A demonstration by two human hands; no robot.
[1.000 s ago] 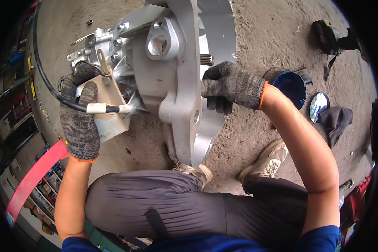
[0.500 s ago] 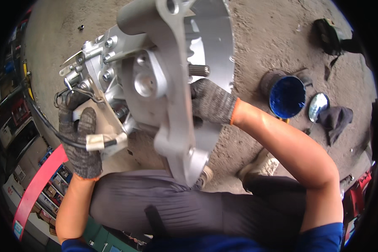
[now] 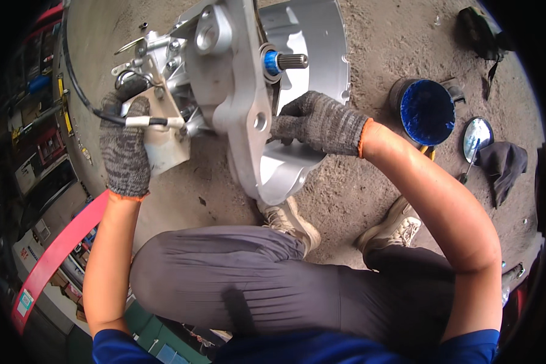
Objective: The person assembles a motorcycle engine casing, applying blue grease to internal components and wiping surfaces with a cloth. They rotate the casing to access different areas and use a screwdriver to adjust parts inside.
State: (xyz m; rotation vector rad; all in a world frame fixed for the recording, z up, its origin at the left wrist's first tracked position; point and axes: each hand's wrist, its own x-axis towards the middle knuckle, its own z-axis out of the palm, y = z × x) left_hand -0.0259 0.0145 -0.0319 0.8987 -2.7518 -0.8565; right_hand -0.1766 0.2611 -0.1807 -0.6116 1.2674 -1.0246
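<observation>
– What's changing?
– The metal casing (image 3: 215, 91) is turning between left hand (image 3: 126, 148) and right hand (image 3: 330, 125), bringing the blue collar (image 3: 270, 62) round its shaft (image 3: 294, 61) into view
– And the grip?
– Both are curling closed: left clasping the bracket (image 3: 170, 150), right gripping the flange (image 3: 249, 155)

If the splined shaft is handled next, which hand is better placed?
Probably the right hand: it is on the bell side of the gearbox housing, near the splined shaft. The left hand is across the housing, at the metal bracket.

Bright centre, dark warped edges
</observation>
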